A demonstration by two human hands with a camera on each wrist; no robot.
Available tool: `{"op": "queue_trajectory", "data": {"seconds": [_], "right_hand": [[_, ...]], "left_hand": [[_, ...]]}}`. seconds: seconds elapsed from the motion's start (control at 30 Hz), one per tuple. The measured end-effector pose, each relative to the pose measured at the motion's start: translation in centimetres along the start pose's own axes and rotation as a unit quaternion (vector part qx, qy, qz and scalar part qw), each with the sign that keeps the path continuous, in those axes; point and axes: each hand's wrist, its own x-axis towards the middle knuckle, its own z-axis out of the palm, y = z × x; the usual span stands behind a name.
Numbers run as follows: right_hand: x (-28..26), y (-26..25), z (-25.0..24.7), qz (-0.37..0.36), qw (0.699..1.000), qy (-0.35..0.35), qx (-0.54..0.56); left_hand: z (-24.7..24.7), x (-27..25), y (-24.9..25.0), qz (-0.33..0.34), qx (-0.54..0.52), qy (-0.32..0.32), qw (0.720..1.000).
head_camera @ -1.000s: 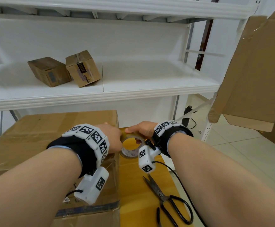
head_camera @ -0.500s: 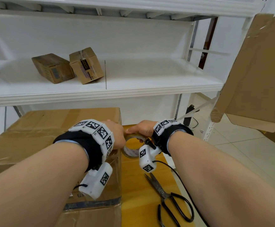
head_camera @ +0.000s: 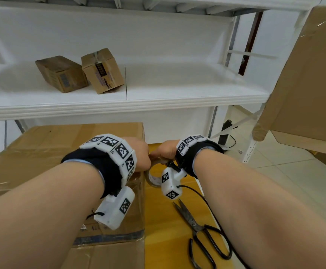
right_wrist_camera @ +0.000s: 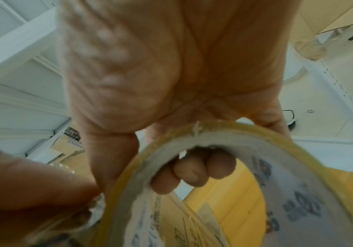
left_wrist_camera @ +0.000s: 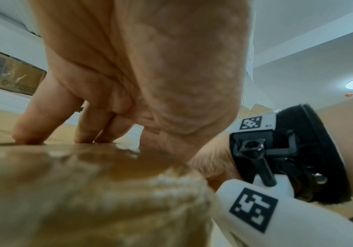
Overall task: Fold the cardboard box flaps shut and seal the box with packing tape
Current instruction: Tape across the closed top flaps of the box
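A large cardboard box stands at the left with its flaps down and clear tape across the top. My left hand sits at the box's top right edge. In the left wrist view its fingers press their tips onto the taped box top. My right hand holds the tape roll just right of that edge, close against the left hand. The right wrist view shows its fingers curled through the core of the tape roll, thumb on the outside.
Black scissors lie on the yellow table near my right forearm, beside a black cable. A white shelf behind carries two small boxes. A large cardboard sheet hangs at the right.
My two hands have drawn closer together at the box's right edge, and the roll is more hidden between them. The scissors and box have not moved.
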Motion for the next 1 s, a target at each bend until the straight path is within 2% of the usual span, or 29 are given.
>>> {"op": "queue_trajectory", "data": {"seconds": [0.17, 0.23, 0.37, 0.47, 0.63, 0.73, 0.83, 0.93, 1.0], "right_hand": [[0.2, -0.3, 0.5, -0.008, 1.0, -0.013, -0.021], [0.0, 0.1, 0.5, 0.003, 1.0, 0.01, -0.025], [-0.9, 2.4, 0.2, 0.038, 0.99, 0.05, 0.127], [-1.6, 3.7, -0.1, 0.044, 0.987, 0.054, 0.142], [-2.0, 7.1, 2.2, 0.084, 0.984, 0.05, 0.15], [-2.3, 9.9, 3.9, 0.088, 0.972, 0.055, 0.212], [-4.7, 11.3, 5.5, 0.099, 0.968, 0.036, 0.229], [-6.5, 12.6, 6.7, 0.112, 0.972, 0.023, 0.203], [-6.7, 13.2, 7.6, 0.141, 0.981, 0.015, 0.134]], "left_hand": [[-0.2, -0.5, 0.5, -0.005, 0.009, 0.002, 1.0], [-0.2, -0.7, 0.4, -0.005, 0.015, -0.002, 1.0], [-0.2, -1.9, 0.4, -0.013, 0.059, -0.019, 0.998], [0.0, -3.0, 0.4, -0.028, 0.074, -0.031, 0.996], [0.7, -5.0, -0.7, -0.037, 0.026, -0.049, 0.998], [1.4, -5.2, -0.9, -0.051, 0.009, -0.036, 0.998], [2.7, -4.9, 0.3, -0.059, 0.05, 0.001, 0.997], [3.7, -4.6, 2.8, -0.017, 0.025, 0.039, 0.999], [3.9, -4.4, 5.0, 0.03, -0.024, 0.072, 0.997]]}}
